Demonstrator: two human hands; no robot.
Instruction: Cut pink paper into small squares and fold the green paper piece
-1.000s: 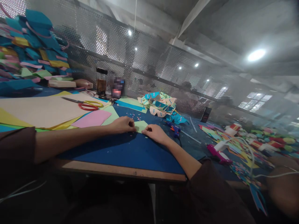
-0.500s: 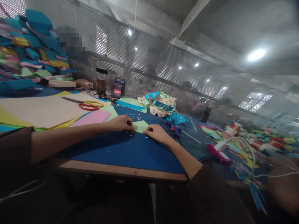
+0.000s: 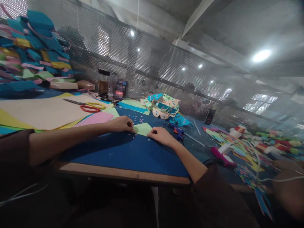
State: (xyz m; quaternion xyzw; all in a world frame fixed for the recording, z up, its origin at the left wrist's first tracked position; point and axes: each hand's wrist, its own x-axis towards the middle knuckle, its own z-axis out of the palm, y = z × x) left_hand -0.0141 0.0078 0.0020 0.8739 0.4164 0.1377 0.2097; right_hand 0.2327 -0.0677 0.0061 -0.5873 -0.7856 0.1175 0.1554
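Observation:
A small piece of light green paper (image 3: pixel 143 129) lies on the blue tabletop between my two hands. My left hand (image 3: pixel 123 123) is closed, its fingertips pinched at the paper's left edge. At the lower right corner of the same paper, my right hand (image 3: pixel 159 135) is curled with thumb and fingers together. Tiny pink and pale scraps (image 3: pixel 133 137) lie just below the paper, and more dot the table behind it. A blue glue gun (image 3: pixel 177 130) rests to the right of my right hand.
Scissors (image 3: pixel 90 107) lie on a stack of large paper sheets (image 3: pixel 42 110) at left. Cut, dotted paper shapes (image 3: pixel 163 106) are heaped behind my hands. A jar (image 3: pixel 103 84) stands farther back. At right are a pink power strip (image 3: pixel 223 157), cables and colourful paper pieces (image 3: pixel 220 137).
My left hand has shifted slightly left, and more of the green paper's left side shows. The right hand has barely moved.

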